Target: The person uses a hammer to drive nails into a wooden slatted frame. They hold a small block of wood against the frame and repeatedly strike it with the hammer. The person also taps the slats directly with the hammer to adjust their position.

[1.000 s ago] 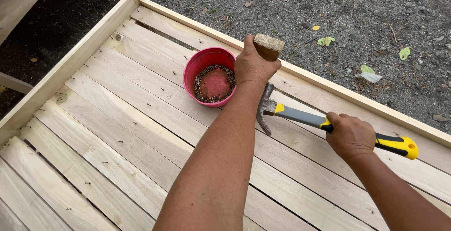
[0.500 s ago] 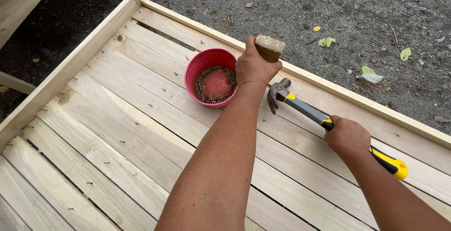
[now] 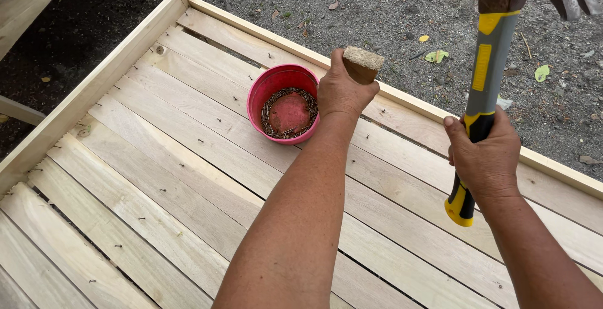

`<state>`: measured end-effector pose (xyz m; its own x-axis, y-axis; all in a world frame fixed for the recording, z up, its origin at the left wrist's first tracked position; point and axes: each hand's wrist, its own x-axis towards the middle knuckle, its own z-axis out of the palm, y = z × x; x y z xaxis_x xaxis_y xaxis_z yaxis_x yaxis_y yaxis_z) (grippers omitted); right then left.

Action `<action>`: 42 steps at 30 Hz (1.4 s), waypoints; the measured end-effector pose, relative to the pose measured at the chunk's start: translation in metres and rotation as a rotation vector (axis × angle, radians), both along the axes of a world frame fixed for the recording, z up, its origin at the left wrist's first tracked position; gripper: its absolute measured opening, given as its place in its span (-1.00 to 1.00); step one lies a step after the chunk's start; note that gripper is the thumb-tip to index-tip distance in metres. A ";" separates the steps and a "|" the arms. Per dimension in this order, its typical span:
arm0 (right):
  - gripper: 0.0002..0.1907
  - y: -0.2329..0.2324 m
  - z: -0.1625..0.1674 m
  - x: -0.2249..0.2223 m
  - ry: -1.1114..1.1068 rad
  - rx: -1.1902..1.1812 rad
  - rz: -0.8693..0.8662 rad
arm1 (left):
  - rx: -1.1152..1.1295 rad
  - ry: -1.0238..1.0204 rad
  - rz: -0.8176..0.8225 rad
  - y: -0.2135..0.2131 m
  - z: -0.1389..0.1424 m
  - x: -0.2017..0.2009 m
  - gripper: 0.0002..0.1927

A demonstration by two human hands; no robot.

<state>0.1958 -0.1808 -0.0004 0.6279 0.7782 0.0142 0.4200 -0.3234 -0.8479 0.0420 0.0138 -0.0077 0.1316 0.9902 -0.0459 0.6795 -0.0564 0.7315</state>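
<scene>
Two bare forearms — no sleeves, gloves or rings on either hand (image 3: 342, 92).

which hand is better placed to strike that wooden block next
Right. The right hand grips the claw hammer, raised high above the slats. The left hand is wrapped around the wooden block, steadying it beside the red bowl of nails.

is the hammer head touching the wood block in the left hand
Apart. The head view shows the hammer raised high in the right hand, its head near the top edge, with open gravel between it and the block held by the left hand.
</scene>
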 end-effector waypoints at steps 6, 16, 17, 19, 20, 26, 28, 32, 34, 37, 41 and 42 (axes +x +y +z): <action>-0.63 -0.010 -0.061 0.002 -0.342 -0.611 0.146 | 0.005 -0.027 0.018 0.000 0.000 0.000 -0.13; -0.64 -0.012 -0.042 -0.006 -0.289 -0.379 0.012 | -0.022 -0.027 0.007 0.000 -0.003 0.001 -0.10; -0.65 -0.013 -0.042 -0.007 -0.294 -0.307 0.004 | -0.022 -0.025 0.007 0.000 -0.002 0.001 -0.10; -0.67 -0.012 -0.048 -0.008 -0.283 -0.248 -0.004 | -0.019 -0.011 0.011 0.001 -0.001 0.001 -0.11; -0.68 -0.013 -0.054 -0.010 -0.272 -0.265 -0.007 | -0.018 -0.005 0.009 0.001 -0.001 0.001 -0.12; -0.62 -0.001 -0.071 -0.005 -0.123 -0.738 0.044 | -0.031 0.020 0.006 0.003 0.000 0.000 -0.09; -0.58 -0.001 -0.064 0.000 -0.023 -0.743 0.005 | -0.019 0.025 0.004 0.003 -0.001 0.000 -0.10; -0.54 0.000 -0.053 0.005 -0.209 -0.514 0.007 | -0.029 0.013 0.007 0.003 -0.004 0.001 -0.05; -0.53 0.000 -0.056 0.003 -0.236 -0.372 -0.012 | -0.041 0.009 0.008 0.003 -0.004 0.002 -0.07; -0.58 0.001 -0.067 -0.006 -0.254 -0.349 0.018 | -0.036 -0.009 0.015 0.002 -0.002 0.002 -0.08; -0.60 0.012 -0.063 -0.008 -0.118 -0.807 0.108 | -0.061 0.027 -0.001 0.001 0.002 0.002 -0.08; -0.59 0.015 -0.058 -0.007 0.031 -0.924 0.096 | -0.063 0.041 -0.006 0.001 0.002 0.002 -0.07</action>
